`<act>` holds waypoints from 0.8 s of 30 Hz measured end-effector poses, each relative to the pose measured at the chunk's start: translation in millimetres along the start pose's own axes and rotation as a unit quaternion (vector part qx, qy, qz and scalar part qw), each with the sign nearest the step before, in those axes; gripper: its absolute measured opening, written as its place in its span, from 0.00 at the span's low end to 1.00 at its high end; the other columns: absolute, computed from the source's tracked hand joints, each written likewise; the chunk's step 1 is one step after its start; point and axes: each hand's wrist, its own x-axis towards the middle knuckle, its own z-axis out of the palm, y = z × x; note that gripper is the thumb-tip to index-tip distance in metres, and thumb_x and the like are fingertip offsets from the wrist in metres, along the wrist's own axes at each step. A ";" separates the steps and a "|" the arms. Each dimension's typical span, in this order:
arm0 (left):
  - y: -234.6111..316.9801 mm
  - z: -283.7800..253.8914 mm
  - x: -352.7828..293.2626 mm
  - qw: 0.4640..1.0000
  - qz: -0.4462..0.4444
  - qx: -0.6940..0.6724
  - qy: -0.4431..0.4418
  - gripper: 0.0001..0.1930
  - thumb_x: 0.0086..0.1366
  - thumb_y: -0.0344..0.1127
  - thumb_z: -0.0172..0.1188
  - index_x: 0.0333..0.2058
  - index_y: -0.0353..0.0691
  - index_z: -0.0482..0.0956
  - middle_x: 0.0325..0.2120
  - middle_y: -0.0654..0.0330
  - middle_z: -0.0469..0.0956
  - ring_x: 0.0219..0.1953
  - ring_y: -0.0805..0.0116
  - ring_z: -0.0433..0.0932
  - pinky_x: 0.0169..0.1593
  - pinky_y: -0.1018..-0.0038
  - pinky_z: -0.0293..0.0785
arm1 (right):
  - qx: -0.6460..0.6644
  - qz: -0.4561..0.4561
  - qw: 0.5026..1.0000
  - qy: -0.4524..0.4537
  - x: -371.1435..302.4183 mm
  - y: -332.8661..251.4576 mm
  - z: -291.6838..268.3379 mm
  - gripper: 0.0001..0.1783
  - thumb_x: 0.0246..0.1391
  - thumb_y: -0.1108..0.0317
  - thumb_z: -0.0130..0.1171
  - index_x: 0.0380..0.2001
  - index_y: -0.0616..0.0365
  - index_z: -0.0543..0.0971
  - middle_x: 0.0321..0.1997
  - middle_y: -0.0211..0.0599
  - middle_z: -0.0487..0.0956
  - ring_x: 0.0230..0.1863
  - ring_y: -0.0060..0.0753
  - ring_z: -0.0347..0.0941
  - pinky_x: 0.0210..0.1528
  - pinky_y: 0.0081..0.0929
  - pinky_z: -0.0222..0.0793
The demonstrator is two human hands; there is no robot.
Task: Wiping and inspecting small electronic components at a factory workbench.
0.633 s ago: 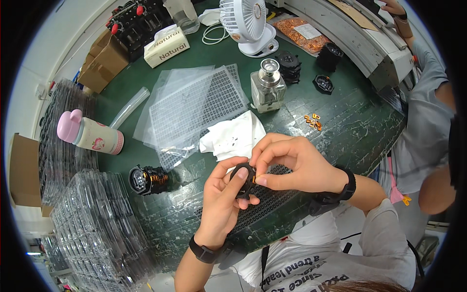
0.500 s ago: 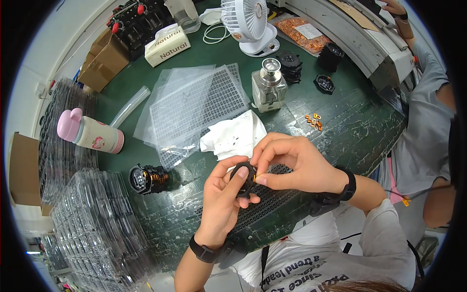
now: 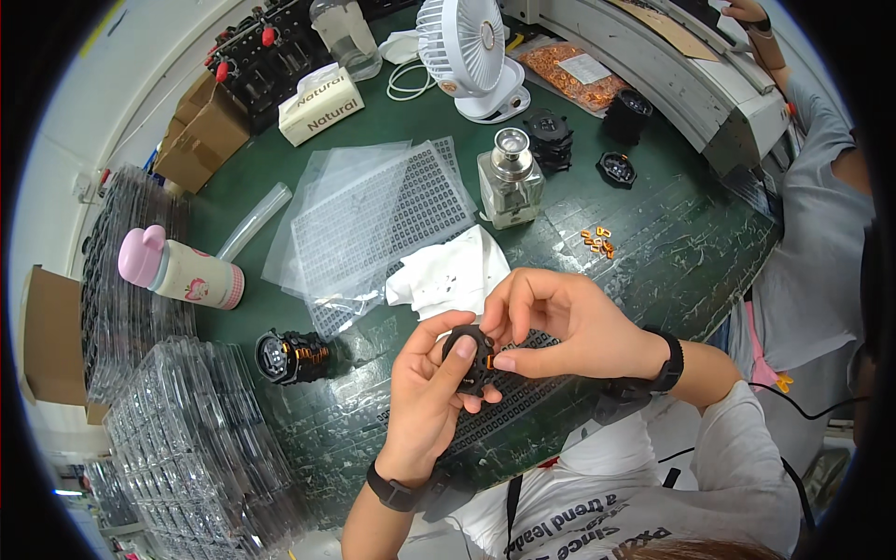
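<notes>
My left hand [image 3: 425, 392] is closed round a black watch-case-like part [image 3: 478, 373], its thumb lying across the face. On the right edge of that part sits a small orange piece [image 3: 490, 361]. My right hand [image 3: 569, 327] has its thumb tip against this orange piece, with the index finger curled by the part's upper edge. Below both hands lies a sheet printed with rows of small dark shapes [image 3: 509, 411]. Several loose orange pieces [image 3: 597, 245] are scattered to the right, beyond my right hand.
A stack of black cases [image 3: 294, 357] stands left. Ahead are a white cloth [image 3: 453, 275], clear printed sheets [image 3: 373, 205], a glass pump bottle [image 3: 511, 182] and a white fan [image 3: 467, 47]. Clear trays [image 3: 182, 439] and a pink-lidded bottle [image 3: 196, 275] line the left. Another person's sleeve [image 3: 826, 196] shows right.
The view has shifted slightly, so the table things sit a little differently. My right index finger has drawn up from the thumb; the orange piece now shows plainly at the case's edge.
</notes>
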 end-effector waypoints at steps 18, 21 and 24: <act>-4.8 -9.4 1.8 0.998 -0.012 -0.028 -0.049 0.14 0.65 0.33 0.52 0.49 0.38 0.66 0.33 0.56 0.79 0.22 0.72 0.78 0.18 0.87 0.67 | 0.103 0.065 0.992 -0.019 3.1 5.3 0.4 0.18 0.42 0.86 0.60 0.27 0.55 0.64 0.38 0.30 0.66 0.41 0.21 0.66 0.46 0.21 0.66; -5.8 -8.7 2.3 0.998 -0.016 -0.032 -0.050 0.14 0.66 0.33 0.51 0.49 0.38 0.66 0.33 0.56 0.78 0.22 0.73 0.77 0.18 0.87 0.67 | 0.095 0.047 0.994 -0.020 2.1 7.0 2.0 0.18 0.42 0.86 0.60 0.27 0.55 0.63 0.37 0.30 0.65 0.41 0.21 0.65 0.45 0.21 0.65; -10.4 -12.0 3.4 0.991 -0.044 -0.097 -0.076 0.14 0.66 0.34 0.51 0.49 0.39 0.66 0.33 0.57 0.77 0.20 0.75 0.75 0.18 0.87 0.66 | 0.087 0.040 0.995 -0.020 2.1 5.1 4.7 0.18 0.42 0.86 0.61 0.28 0.56 0.63 0.37 0.29 0.65 0.39 0.21 0.65 0.44 0.21 0.65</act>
